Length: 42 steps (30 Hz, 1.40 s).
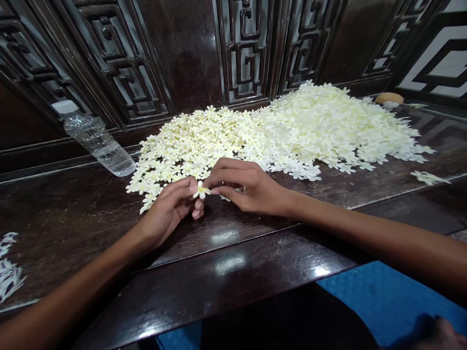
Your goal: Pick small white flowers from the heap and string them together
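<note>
A small cream-white flower with a yellow centre (201, 190) is pinched in the fingertips of my left hand (168, 211). My right hand (248, 187) is beside it, its fingertips touching or almost touching the petals. Behind both hands spreads a large heap of similar cream-white flowers (292, 129) on the dark wooden table (226, 238). The heap's front edge lies just beyond my fingers. A few flowers lie under or near my right fingertips.
A clear plastic water bottle (97, 141) lies on its side at the left. Carved dark wooden lattice panels (246, 48) rise behind the table. A small tan object (389, 98) sits at the back right. White strands (7, 267) lie at the far left, and blue cloth (386, 301) shows below the table edge.
</note>
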Available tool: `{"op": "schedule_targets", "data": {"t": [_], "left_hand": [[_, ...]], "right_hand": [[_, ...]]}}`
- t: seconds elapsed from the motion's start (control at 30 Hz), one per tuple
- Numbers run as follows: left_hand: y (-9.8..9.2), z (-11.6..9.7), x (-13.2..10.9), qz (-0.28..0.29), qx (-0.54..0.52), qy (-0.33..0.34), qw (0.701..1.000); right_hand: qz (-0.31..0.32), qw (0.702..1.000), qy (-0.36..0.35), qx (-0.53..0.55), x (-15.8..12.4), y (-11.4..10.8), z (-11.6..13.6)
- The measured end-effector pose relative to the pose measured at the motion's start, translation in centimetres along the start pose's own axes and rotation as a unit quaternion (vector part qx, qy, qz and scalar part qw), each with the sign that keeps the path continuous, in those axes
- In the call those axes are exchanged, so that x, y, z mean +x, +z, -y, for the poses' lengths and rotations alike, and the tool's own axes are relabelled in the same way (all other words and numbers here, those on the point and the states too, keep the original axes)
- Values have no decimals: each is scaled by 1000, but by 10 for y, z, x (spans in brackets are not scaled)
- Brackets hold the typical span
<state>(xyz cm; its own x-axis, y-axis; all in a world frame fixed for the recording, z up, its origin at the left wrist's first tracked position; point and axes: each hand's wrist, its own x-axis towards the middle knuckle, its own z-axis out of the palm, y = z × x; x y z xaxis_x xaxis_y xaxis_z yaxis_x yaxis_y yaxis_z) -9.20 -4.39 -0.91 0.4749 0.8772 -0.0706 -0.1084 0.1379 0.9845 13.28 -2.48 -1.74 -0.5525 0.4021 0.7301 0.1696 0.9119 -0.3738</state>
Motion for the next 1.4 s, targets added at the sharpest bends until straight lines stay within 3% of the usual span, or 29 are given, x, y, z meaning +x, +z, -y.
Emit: {"op": "schedule_targets", "data": {"t": [0.3, 0.87, 1.13, 1.4], "left_hand": [[1, 0, -2, 42, -17, -7, 999], [-1, 9, -4, 75, 89, 19, 993], [0, 8, -6, 111, 148, 36, 982], [8, 8, -11, 81, 228, 71, 968]], "right_hand": [[24, 999, -13, 25, 0, 0, 1], [72, 980, 62, 174, 4, -5, 7], [69, 982, 62, 165, 3, -4, 8], [63, 991, 71, 95, 5, -3, 8]]}}
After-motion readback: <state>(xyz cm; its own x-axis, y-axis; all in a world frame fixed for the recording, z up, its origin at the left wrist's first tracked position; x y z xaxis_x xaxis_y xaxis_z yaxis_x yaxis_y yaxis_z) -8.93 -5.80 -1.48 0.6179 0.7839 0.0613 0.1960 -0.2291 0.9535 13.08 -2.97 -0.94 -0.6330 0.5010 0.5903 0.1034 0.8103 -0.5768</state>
